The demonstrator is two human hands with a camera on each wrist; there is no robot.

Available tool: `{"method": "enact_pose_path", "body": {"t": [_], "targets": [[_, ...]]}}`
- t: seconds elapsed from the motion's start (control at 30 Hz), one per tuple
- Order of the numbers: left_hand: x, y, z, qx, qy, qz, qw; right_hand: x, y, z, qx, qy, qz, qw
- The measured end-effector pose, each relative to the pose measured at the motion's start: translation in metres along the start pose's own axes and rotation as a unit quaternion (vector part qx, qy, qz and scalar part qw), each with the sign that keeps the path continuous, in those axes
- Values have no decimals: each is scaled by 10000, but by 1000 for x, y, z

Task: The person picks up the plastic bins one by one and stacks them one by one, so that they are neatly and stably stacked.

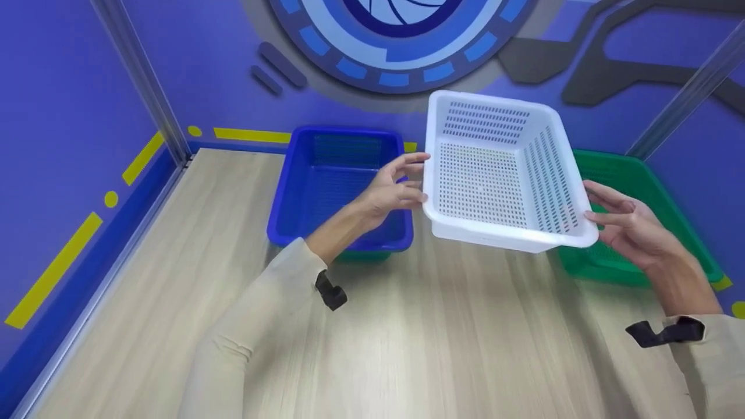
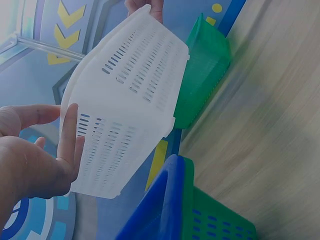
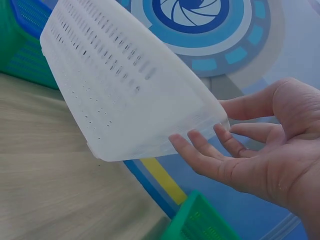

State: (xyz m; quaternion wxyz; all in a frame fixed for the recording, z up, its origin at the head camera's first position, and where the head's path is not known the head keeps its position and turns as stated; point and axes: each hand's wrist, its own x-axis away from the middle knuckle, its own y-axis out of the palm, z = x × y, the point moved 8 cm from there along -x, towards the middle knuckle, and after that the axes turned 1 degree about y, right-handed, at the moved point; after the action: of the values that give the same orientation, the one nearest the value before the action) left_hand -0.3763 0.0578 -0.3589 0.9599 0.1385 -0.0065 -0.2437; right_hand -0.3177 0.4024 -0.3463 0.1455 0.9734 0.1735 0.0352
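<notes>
A white perforated plastic basket (image 1: 480,180) is held up above the table, its open top tilted toward the head camera. My left hand (image 1: 393,189) grips its left rim, thumb and fingers on either side of the edge. On the opposite side my right hand (image 1: 637,227) pinches the right rim near the front corner. In the right wrist view the fingertips (image 3: 197,142) lie against the outer wall of the basket. The left wrist view shows the basket's slotted underside and wall, with the left fingers (image 2: 70,132) against it. Nothing lies inside the basket.
A blue basket (image 1: 279,192) sits nested in a green basket (image 2: 220,215) at the back left of the wooden table (image 1: 407,343). Another green basket (image 1: 669,215) stands at the back right, partly behind the right hand. Blue panels (image 1: 215,75) enclose the back and sides.
</notes>
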Motion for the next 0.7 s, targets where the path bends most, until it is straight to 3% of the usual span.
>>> {"method": "enact_pose_path", "body": {"t": [0.43,0.6,0.7], "targets": [[18,-14,21,258,531,-112,9982,-5,23,-5,511,-56,-91,9986],[29,-23,30,165,754,-167,9969,-9,33,-3,570,-87,-183,9982],[26,-23,34,-19,825,-226,9963,-10,32,-6,639,-110,-172,9977]]}}
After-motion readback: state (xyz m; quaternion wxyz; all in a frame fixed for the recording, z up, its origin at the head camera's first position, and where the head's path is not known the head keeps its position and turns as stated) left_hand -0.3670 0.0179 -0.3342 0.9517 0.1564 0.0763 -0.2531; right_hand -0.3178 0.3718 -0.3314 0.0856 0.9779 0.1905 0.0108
